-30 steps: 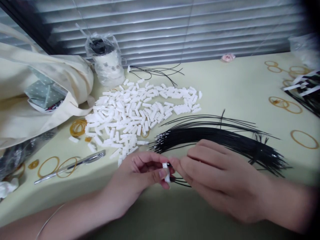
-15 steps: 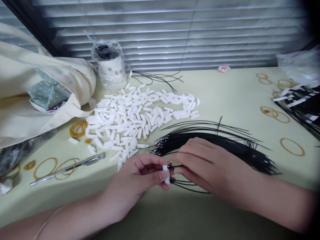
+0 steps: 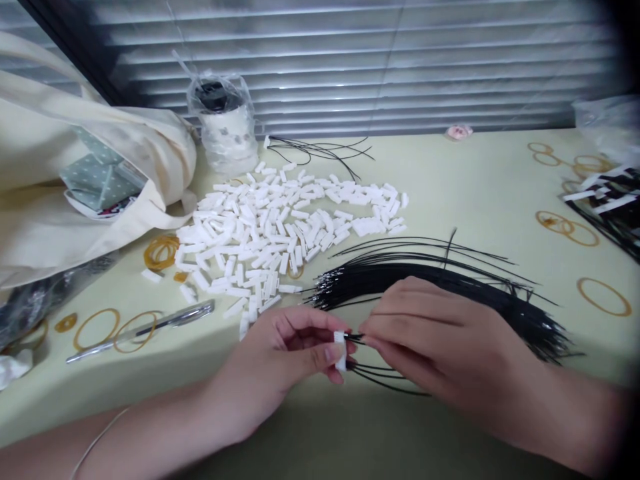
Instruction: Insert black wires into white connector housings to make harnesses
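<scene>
On the head feed I have the left hand pinching a white connector housing between thumb and fingers. Right hand: fingertips closed on thin black leads at the housing's far end; more black wires trail from its near end. Behind my right hand, partly covered, lies a black wire bundle with shiny tips. I log a loose pile of white housings beyond the left hand; farther left, a pen and an open canvas tote bag.
</scene>
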The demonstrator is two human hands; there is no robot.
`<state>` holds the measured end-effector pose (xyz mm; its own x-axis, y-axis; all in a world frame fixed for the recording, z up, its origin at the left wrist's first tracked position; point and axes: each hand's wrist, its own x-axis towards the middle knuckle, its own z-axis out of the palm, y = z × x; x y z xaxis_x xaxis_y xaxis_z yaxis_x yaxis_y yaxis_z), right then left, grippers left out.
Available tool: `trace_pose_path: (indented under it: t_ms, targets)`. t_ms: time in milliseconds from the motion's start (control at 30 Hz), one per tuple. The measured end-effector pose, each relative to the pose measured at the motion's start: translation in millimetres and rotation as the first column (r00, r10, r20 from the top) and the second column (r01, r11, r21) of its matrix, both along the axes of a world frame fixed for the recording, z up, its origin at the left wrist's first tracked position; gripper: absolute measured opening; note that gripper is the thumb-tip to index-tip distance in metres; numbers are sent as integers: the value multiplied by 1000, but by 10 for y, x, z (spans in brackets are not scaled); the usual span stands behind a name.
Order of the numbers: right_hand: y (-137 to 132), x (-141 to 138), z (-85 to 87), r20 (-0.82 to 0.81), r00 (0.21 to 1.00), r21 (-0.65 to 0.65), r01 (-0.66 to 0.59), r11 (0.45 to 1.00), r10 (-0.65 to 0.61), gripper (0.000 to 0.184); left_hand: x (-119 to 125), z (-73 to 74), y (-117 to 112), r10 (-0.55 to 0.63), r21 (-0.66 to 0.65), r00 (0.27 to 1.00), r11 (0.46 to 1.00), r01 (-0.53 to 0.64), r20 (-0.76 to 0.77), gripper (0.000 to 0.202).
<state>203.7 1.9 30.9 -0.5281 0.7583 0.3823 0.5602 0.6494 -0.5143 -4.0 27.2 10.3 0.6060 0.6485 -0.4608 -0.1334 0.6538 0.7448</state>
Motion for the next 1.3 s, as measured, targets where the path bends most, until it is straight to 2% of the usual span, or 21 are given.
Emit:
trace_pose_path:
  t_ms: [67, 133, 267, 400, 533, 700, 767, 967, 1133, 1233, 1300]
  targets:
    - [10, 2, 65, -42, 997, -79, 64, 995, -67, 9, -2, -4, 0, 0, -4, 1000, 1000, 0, 1, 12]
    - [21, 11, 98, -29, 994, -60, 103, 993, -105, 10, -5, -9, 1, 1, -11, 1000, 1000, -1, 1, 12]
    - [-5, 34, 28, 60, 998, 62, 14, 998, -18, 9, -5, -8, 1, 4, -17, 1000, 1000, -4, 13, 13]
    - [-56, 52, -70, 87, 995, 24, -43, 999, 41, 10, -6, 1, -5, 6, 3, 1000, 1000, -6, -16, 12]
    - [-53, 49, -51, 88, 995, -24, -39, 999, 41, 13, -6, 2, -9, 5, 1, 1000, 1000, -5, -8, 12]
    - [-31, 2, 43, 157, 988, 182, -30, 983, 1, 21, 2, 0, -3, 2, -11, 1000, 1000, -2, -30, 13]
    - [-29, -25, 62, 186, 982, 218, -25, 976, -16, 28, 2, 5, 3, -7, -8, 999, 1000, 7, -39, 14]
    - [-39, -119, -25, 145, 989, 135, -57, 989, 37, 23, 3, 50, 11, -36, 15, 991, 999, 38, -127, 12]
    - [14, -102, -48, 176, 981, 189, -109, 976, 76, 21, 0, 59, -8, -39, 39, 984, 998, 46, -171, 11]
    - [230, -1, 1, 192, 973, 69, -147, 987, 131, 19, 10, 51, -1, -27, 41, 988, 999, 34, -151, 12]
    - [458, 85, 1, 211, 976, -41, -39, 998, 47, 19, 17, 52, 8, -29, 39, 990, 999, 34, -135, 12]
